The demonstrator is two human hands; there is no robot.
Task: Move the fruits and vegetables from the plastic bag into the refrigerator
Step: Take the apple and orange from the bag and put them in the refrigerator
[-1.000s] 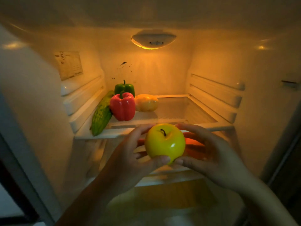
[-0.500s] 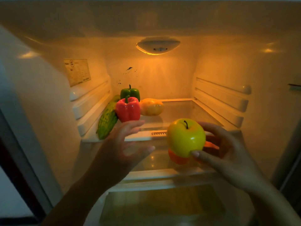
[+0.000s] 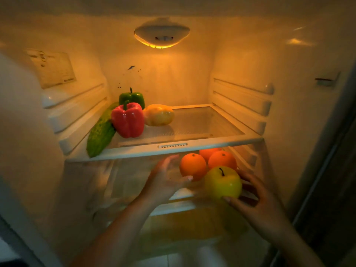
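Apple [image 3: 223,182], yellow-green with a dark stem, cupped in right hand [image 3: 256,201] at the front right of the lower shelf [image 3: 181,193], just in front of three oranges [image 3: 193,166] and seemingly touching the nearest pair; whether already resting on the shelf cannot be told. Right fingers curled around its far and under sides, thumb tip pressed against the lower front. Left hand [image 3: 165,180] empty, fingers loosely spread, hovering just left of the nearest orange, thumb close to its skin. Judged smooth, glossy and rigid, probably light, so apt to slip and to roll once released; best held as now, wide around the belly from below, not by the thin stem. Worth settling stem-up against the oranges so it stays put on the slick shelf. Upper shelf [image 3: 192,149] holding a bitter gourd [image 3: 101,134] along the left edge, a red pepper [image 3: 128,122], a green pepper [image 3: 132,99] behind it, and a yellowish fruit [image 3: 159,115] beside them. No plastic bag in view.
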